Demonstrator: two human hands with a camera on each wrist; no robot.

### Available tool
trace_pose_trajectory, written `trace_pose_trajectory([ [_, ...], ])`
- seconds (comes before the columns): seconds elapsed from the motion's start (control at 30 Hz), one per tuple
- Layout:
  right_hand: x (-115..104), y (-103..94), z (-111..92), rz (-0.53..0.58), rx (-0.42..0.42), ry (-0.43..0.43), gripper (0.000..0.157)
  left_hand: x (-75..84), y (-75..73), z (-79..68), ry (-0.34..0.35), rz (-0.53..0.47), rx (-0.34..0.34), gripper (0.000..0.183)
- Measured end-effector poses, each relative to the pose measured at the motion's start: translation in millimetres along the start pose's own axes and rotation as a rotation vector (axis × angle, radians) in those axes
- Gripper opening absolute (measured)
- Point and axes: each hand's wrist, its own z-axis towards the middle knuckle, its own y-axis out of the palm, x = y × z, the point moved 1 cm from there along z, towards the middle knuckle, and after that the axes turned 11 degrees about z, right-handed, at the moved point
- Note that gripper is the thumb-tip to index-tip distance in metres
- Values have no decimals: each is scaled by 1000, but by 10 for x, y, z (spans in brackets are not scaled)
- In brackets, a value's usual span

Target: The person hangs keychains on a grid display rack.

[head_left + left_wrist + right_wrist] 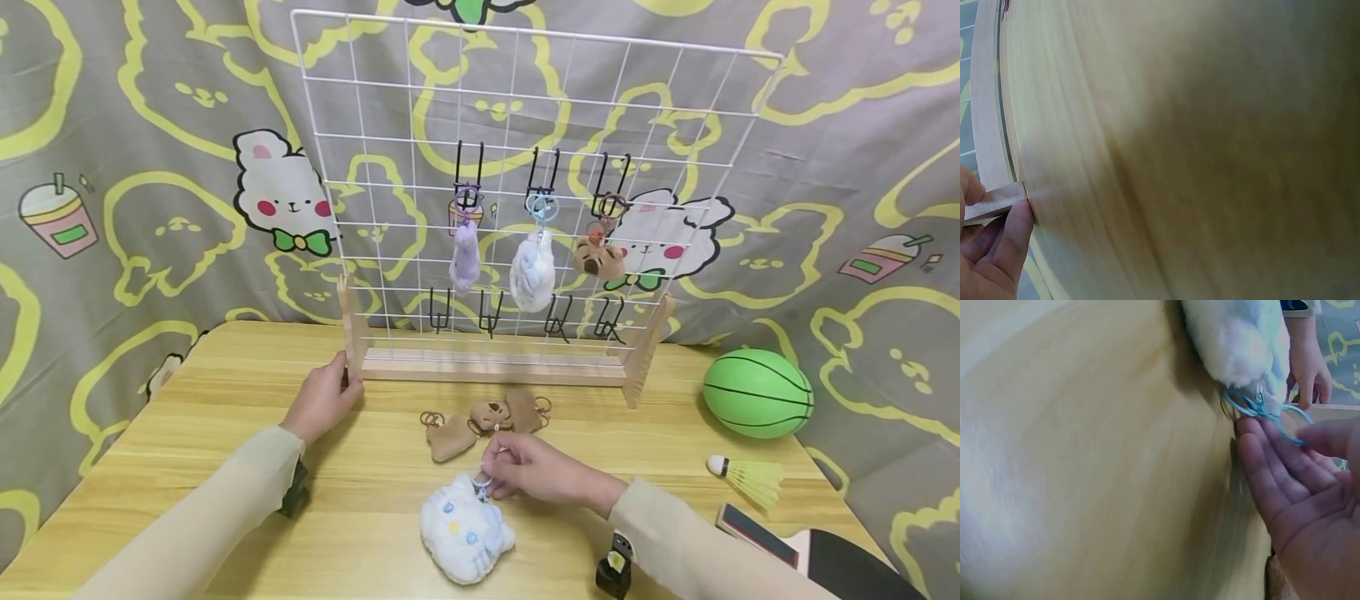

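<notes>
My left hand (pixel 322 400) grips the left wooden foot (pixel 351 333) of a white wire grid rack (pixel 408 108), and the left wrist view shows thumb and fingers on either side of the wood. My right hand (pixel 543 471) pinches the light-blue ring (pixel 1291 434) of a white cat-face plush keychain (pixel 461 533), which has pale blue patches. Just beyond the right hand, brown plush keychains (pixel 450 437) lie on the table (pixel 360 533). Purple (pixel 466 258), white-and-blue (pixel 532 271) and brown plush keychains (pixel 598 257) hang from the rack's upper hooks.
Several lower black hooks (pixel 490 317) hold nothing. To the right are a green ball (pixel 757 393), a yellow shuttlecock (pixel 750 479) and a black-and-wood paddle-like thing (pixel 840 567) at the table's edge. A patterned cloth (pixel 180 225) hangs behind the rack.
</notes>
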Motion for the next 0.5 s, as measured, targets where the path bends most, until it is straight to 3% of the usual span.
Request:
trace_pose_trajectory([
  [0.3,59,98,22,316,68,78,20,-9,2,-3,-12,-8,-16,37],
  [0.5,51,139,55,437,23,11,20,-2,-2,0,-11,-5,-9,39],
])
